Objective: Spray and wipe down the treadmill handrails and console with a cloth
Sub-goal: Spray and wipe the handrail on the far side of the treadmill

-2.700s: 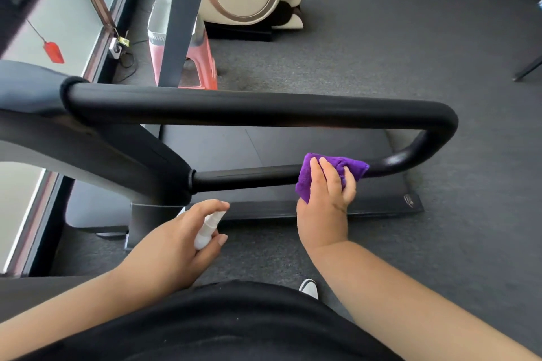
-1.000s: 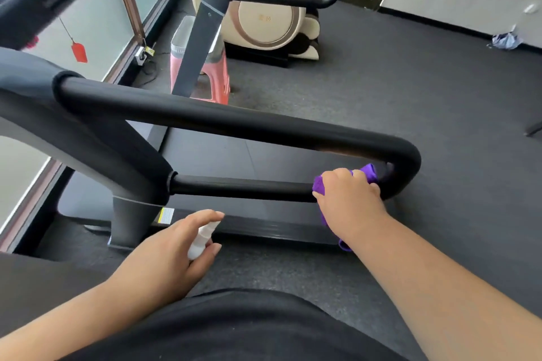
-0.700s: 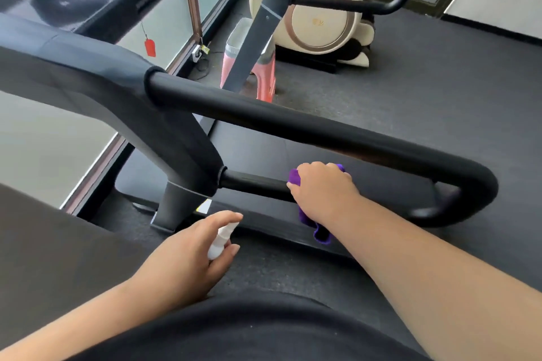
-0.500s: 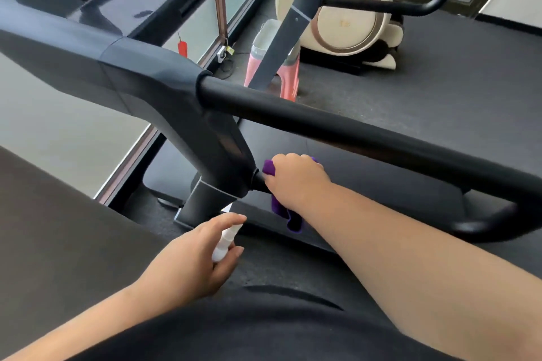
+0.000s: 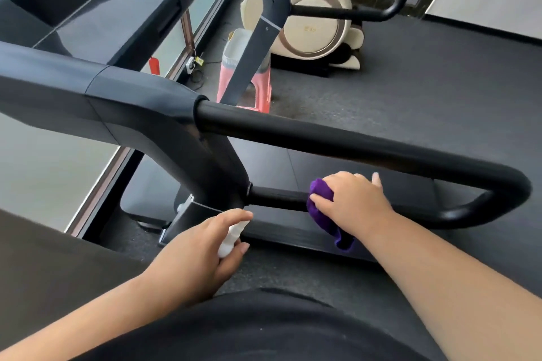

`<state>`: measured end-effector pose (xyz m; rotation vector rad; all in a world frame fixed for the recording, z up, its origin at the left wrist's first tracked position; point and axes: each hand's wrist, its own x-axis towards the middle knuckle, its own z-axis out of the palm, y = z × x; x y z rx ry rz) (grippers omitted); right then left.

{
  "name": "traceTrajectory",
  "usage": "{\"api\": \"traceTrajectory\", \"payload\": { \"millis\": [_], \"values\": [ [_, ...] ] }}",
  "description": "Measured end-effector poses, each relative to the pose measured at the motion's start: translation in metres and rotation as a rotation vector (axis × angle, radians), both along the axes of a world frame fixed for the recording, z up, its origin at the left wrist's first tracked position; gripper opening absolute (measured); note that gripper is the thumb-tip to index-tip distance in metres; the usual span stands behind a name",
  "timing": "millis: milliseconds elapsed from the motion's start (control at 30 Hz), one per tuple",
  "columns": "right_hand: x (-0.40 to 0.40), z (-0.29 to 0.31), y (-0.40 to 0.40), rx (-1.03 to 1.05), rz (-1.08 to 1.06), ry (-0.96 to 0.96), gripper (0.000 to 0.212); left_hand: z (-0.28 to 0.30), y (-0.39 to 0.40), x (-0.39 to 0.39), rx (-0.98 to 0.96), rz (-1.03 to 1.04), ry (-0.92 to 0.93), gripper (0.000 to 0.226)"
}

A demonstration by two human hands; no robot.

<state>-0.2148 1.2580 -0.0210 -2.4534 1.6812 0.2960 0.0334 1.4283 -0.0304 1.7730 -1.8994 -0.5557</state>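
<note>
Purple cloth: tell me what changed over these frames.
The right hand slid the purple cloth along the lower handrail bar, from the far bend toward the upright, then slightly back. The left hand kept gripping the spray bottle.

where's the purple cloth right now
In the head view, the purple cloth is wrapped on the lower handrail bar, under the right hand, just right of the spray bottle.

The cloth (image 5: 319,208) is solid purple. The spray bottle (image 5: 231,239) is white. Both handrail bars (image 5: 352,143) are plain black. At upper centre, the stool (image 5: 258,91) is pink, beside a cream machine (image 5: 313,23). The floor (image 5: 440,82) is speckled dark grey.
</note>
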Motion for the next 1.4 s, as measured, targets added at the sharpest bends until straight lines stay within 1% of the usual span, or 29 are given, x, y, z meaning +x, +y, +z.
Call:
{"api": "traceTrajectory", "payload": {
  "millis": [100, 200, 267, 367, 433, 500, 600, 700, 867, 967, 1067, 1100, 1167, 1200, 1233, 1333, 1400],
  "values": [
    [-0.001, -0.003, 0.001, 0.015, 0.015, -0.093, 0.037, -0.002, -0.002, 0.002, -0.008, -0.032, 0.008, 0.049],
    [0.034, -0.010, 0.006, -0.015, 0.057, -0.132, 0.040, -0.004, -0.001, 0.006, -0.020, -0.045, 0.020, 0.049],
    [0.069, -0.017, 0.009, -0.023, 0.122, -0.173, 0.039, -0.005, 0.000, 0.011, -0.028, -0.064, 0.017, 0.048],
    [0.110, -0.025, 0.011, 0.034, 0.199, -0.250, 0.026, -0.004, 0.003, 0.016, -0.034, -0.060, -0.010, 0.046],
    [0.115, -0.026, 0.009, 0.067, 0.215, -0.254, 0.019, -0.005, 0.004, 0.018, -0.042, -0.067, -0.018, 0.046],
    [0.107, -0.024, 0.007, 0.082, 0.249, -0.240, 0.019, -0.005, 0.003, 0.018, -0.030, -0.065, -0.014, 0.046],
    [0.086, -0.018, 0.004, 0.106, 0.241, -0.164, 0.023, -0.003, -0.005, 0.012, -0.018, -0.092, -0.006, 0.047],
    [0.057, -0.009, -0.001, 0.112, 0.189, -0.076, 0.025, 0.002, -0.017, 0.002, -0.011, -0.136, -0.020, 0.047],
    [-0.008, 0.002, -0.003, 0.095, 0.061, -0.038, 0.033, 0.010, -0.029, -0.011, -0.015, -0.187, 0.035, 0.046],
    [-0.049, 0.011, 0.001, 0.048, -0.043, -0.043, 0.031, 0.015, -0.035, -0.018, -0.018, -0.198, 0.045, 0.046],
    [-0.088, 0.021, 0.009, 0.000, -0.166, -0.072, 0.030, 0.019, -0.039, -0.023, -0.022, -0.149, 0.043, 0.045],
    [-0.097, 0.023, 0.013, -0.023, -0.191, -0.096, 0.029, 0.019, -0.040, -0.024, -0.020, -0.128, 0.050, 0.047],
    [-0.104, 0.026, 0.024, -0.038, -0.242, -0.139, 0.019, 0.021, -0.041, -0.029, -0.020, -0.110, 0.071, 0.048],
    [-0.104, 0.028, 0.030, -0.032, -0.263, -0.129, 0.015, 0.022, -0.042, -0.033, -0.014, -0.115, 0.080, 0.048],
    [-0.104, 0.028, 0.036, -0.021, -0.278, -0.109, 0.016, 0.023, -0.042, -0.037, -0.002, -0.126, 0.085, 0.048],
    [-0.113, 0.020, 0.049, -0.045, -0.245, -0.097, 0.037, 0.025, -0.040, -0.056, 0.058, -0.153, 0.082, 0.051],
    [-0.125, 0.011, 0.055, -0.066, -0.184, -0.143, 0.047, 0.027, -0.038, -0.074, 0.090, -0.161, 0.067, 0.051]
  ]
}}
